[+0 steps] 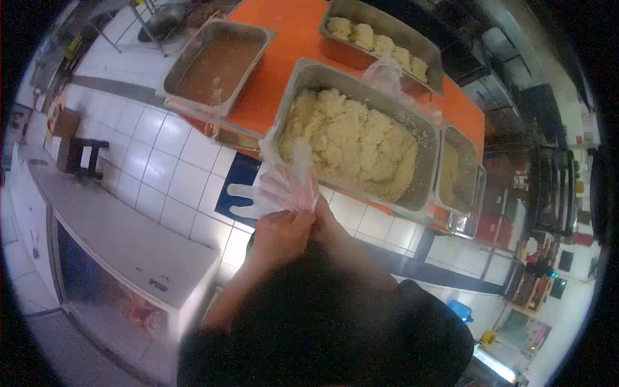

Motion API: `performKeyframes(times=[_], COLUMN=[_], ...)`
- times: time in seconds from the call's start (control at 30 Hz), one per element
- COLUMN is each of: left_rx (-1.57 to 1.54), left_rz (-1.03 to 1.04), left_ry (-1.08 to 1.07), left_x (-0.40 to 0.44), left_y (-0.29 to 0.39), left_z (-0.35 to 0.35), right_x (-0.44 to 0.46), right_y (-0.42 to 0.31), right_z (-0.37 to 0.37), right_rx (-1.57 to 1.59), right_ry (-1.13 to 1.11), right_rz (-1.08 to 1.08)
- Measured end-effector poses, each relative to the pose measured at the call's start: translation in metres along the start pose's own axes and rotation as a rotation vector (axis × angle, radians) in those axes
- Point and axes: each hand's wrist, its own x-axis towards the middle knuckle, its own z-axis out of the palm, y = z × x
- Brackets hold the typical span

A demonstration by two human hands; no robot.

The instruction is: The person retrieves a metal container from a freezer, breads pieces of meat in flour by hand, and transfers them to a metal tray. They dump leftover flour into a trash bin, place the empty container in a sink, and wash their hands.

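On the orange surface (287,32), a pan (425,168) of yellow food (354,138) is set within reach. Near it, a clear glove (261,203) is pinched by the left hand (281,237), perhaps to be kept over the right hand's (291,187) spread fingers.

A thin, wrinkled, translucent plastic glove (278,189) has a faint sheen, the large rectangular grey metal pan (426,169) looks smooth and dully shiny around a rough, crumbly pale-yellow mass (351,138), the orange tabletop (290,35) looks smooth, and the square white floor tiles (157,170) are glossy.
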Motion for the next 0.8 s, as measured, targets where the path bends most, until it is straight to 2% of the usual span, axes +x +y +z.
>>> performKeyframes(times=[0.07,0.1,0.17,0.2,0.27,0.3,0.33,0.37,0.4,0.47,0.53,0.6,0.63,0.67,0.7,0.73,0.77,0.8], left_rx=[-0.016,-0.013,-0.130,-0.132,-0.145,-0.152,-0.129,-0.106,-0.107,-0.007,-0.098,-0.204,-0.268,-0.309,-0.338,-0.261,-0.188,-0.212], left_rz=[0.135,0.140,0.177,0.169,0.302,0.289,0.292,0.294,0.282,0.514,0.529,0.554,0.453,0.411,0.355,0.500,0.644,0.653], left_ry=[-0.064,-0.066,-0.253,-0.258,-0.382,-0.386,-0.537,-0.689,-0.690,-0.160,-0.135,-0.121,-0.434,-0.604,-0.770,-0.688,-0.597,-0.619], left_x=[0.021,0.027,0.035,0.047,0.058,0.064,0.073,0.083,0.095,0.116,0.126,0.139,0.157,0.161,0.166,0.159,0.151,0.154], left_y=[0.026,0.036,0.037,0.043,0.057,0.064,0.069,0.075,0.080,0.091,0.086,0.080,0.079,0.070,0.062,0.047,0.035,0.030], left_z=[0.019,0.030,0.046,0.057,0.079,0.087,0.093,0.098,0.100,0.103,0.102,0.092,0.071,0.071,0.072,0.089,0.105,0.104], right_x=[-0.022,-0.034,-0.043,-0.050,-0.072,-0.084,-0.089,-0.096,-0.104,-0.108,-0.110,-0.097,-0.091,-0.085,-0.081,-0.076,-0.069,-0.060], right_y=[-0.045,-0.064,-0.086,-0.103,-0.122,-0.133,-0.139,-0.133,-0.122,-0.129,-0.163,-0.172,-0.175,-0.177,-0.178,-0.178,-0.179,-0.181], right_z=[-0.003,-0.005,-0.002,0.001,-0.015,-0.027,-0.032,-0.034,-0.035,-0.031,-0.016,-0.011,-0.008,-0.003,0.003,0.007,0.005,0.003], right_rx=[0.165,0.247,0.332,0.300,0.278,0.270,0.256,0.261,-0.104,-0.476,-0.058,-0.008,0.034,0.043,-0.160,-0.357,-0.341,-0.107], right_ry=[-0.303,-0.451,-0.592,-0.660,-0.710,-0.577,-0.450,-0.447,-0.093,0.279,-0.109,-0.122,-0.146,-0.129,-0.045,0.047,0.074,-0.004], right_rz=[0.014,0.030,0.053,0.035,0.027,-0.053,-0.131,-0.121,-0.470,-0.786,-0.313,-0.292,-0.264,-0.274,-0.229,-0.178,-0.189,-0.188])
